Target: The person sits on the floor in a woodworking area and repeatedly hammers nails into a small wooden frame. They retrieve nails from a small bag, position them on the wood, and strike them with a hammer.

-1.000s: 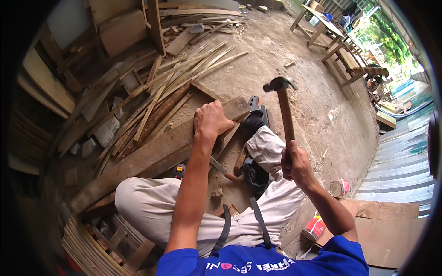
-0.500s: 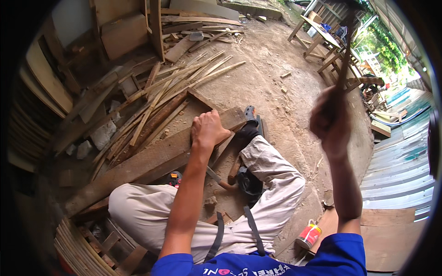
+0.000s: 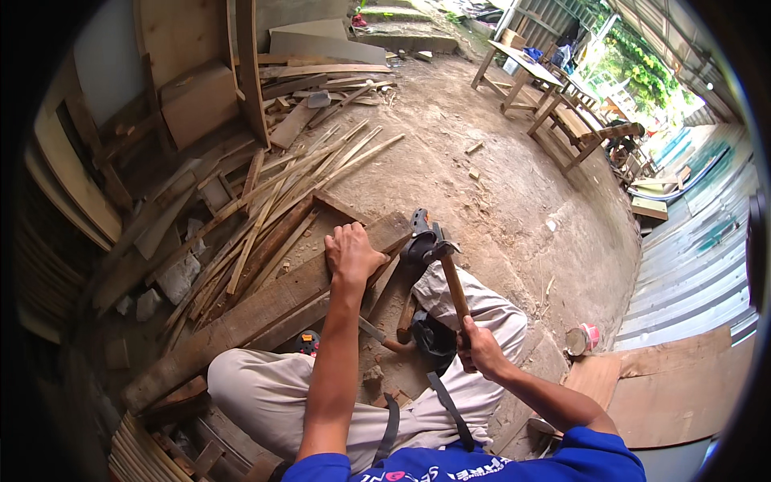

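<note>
A long, thick wooden beam [image 3: 249,309] runs slantwise from the lower left to beside my foot. My left hand [image 3: 351,255] is closed over the beam near its far end, fingers curled across the upper edge. My right hand [image 3: 479,347] grips the wooden handle of a claw hammer [image 3: 455,283]. The hammer's metal head is at the beam's far end, close to my dark shoe [image 3: 420,221]; whether it touches the wood I cannot tell. Below the beam, between my legs, lies another tool with a wooden handle [image 3: 393,344], its metal part leaning toward my left forearm.
Thin wooden strips [image 3: 321,165] and boards are piled to the left. A black plastic bag [image 3: 434,337] sits between my legs. A red and white can [image 3: 582,339] and plywood sheets [image 3: 675,386] are at right, near corrugated metal [image 3: 675,281]. Wooden tables [image 3: 526,68] stand farther back.
My right hand has swung the hammer down from a raised position at the upper right to the beam's end. My left hand keeps its hold on the beam. The view has shifted slightly.
</note>
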Motion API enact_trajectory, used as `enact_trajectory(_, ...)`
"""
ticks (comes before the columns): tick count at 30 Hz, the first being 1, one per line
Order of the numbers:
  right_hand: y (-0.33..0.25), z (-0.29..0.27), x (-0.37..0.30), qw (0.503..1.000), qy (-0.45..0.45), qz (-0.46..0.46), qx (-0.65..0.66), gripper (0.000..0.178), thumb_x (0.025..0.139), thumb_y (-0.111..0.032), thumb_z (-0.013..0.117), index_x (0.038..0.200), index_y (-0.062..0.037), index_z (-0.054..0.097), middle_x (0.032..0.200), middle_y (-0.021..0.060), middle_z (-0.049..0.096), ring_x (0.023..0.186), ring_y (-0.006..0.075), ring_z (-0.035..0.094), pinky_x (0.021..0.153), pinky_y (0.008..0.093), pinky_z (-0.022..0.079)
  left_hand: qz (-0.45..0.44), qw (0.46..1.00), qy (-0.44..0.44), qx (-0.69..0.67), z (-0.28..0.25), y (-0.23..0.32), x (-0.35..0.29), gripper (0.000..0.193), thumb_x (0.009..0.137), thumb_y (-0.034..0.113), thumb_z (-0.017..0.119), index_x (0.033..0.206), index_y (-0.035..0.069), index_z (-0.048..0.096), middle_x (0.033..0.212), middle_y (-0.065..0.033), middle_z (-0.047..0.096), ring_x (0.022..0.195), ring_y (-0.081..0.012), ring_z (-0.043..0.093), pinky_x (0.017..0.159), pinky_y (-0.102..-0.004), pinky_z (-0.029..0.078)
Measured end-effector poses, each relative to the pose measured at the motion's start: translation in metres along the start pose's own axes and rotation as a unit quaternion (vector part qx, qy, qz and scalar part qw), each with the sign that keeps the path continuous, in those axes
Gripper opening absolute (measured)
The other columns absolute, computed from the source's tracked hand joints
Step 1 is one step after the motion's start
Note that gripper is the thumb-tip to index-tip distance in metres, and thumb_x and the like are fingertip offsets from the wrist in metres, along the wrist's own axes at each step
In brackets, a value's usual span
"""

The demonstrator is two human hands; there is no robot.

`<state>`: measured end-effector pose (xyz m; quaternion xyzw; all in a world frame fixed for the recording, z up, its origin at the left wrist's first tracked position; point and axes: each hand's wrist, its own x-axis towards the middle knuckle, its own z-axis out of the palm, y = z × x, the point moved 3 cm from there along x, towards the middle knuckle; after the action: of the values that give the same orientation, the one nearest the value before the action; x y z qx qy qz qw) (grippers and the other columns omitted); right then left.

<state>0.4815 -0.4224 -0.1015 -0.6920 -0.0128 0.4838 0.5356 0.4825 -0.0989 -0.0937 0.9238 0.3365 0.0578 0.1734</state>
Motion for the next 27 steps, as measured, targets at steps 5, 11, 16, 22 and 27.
enact_trajectory(5,-0.041,0.028,0.012,0.982,0.035,-0.171,-0.072,0.049,0.108,-0.048,0.038,0.078,-0.0112,0.048,0.058,-0.0046,0.042,0.043,0.0081,0.040,0.039,0.0254,0.034,-0.003,1.000,0.001,0.000,-0.001,0.001,-0.006,0.068,0.065,0.047,0.087,0.115,0.007,0.064,0.119,-0.0092,0.067,0.119,-0.0245,0.058,0.104,-0.0416,0.039)
enact_trajectory(11,-0.127,0.026,0.026,0.979,0.065,-0.102,-0.167,0.051,0.105,-0.052,0.045,0.084,-0.0069,0.056,0.059,-0.0007,0.047,0.042,0.0118,0.044,0.036,0.0312,0.037,-0.065,0.994,0.079,0.026,-0.005,0.001,-0.023,0.080,0.059,0.053,0.089,0.117,0.006,0.062,0.120,-0.0095,0.067,0.121,-0.0256,0.057,0.110,-0.0465,0.033)
enact_trajectory(16,-0.274,0.008,-0.063,0.820,0.024,-0.567,-0.073,0.039,0.110,-0.041,0.033,0.104,-0.0110,0.057,0.072,-0.0042,0.051,0.049,0.0012,0.036,0.039,0.0192,0.025,-0.100,0.991,0.064,0.069,-0.005,-0.007,-0.025,0.093,0.056,0.057,0.090,0.125,0.005,0.056,0.131,-0.0140,0.060,0.131,-0.0274,0.049,0.114,-0.0451,0.030)
enact_trajectory(22,-0.151,0.000,0.029,0.822,0.097,-0.543,-0.140,0.045,0.106,-0.048,0.039,0.088,-0.0111,0.056,0.061,-0.0016,0.046,0.044,0.0086,0.039,0.038,0.0249,0.030,-0.124,0.990,0.010,0.065,-0.005,-0.032,-0.035,0.091,0.056,0.053,0.092,0.125,0.004,0.057,0.129,-0.0124,0.061,0.130,-0.0270,0.050,0.114,-0.0447,0.029)
enact_trajectory(27,-0.026,-0.003,-0.003,0.984,0.084,-0.071,-0.138,0.050,0.106,-0.050,0.043,0.079,-0.0100,0.056,0.058,0.0019,0.050,0.041,0.0123,0.043,0.037,0.0298,0.035,-0.102,0.991,0.075,0.045,-0.010,-0.031,-0.037,0.085,0.055,0.053,0.092,0.118,0.005,0.060,0.127,-0.0118,0.062,0.125,-0.0284,0.053,0.110,-0.0442,0.032)
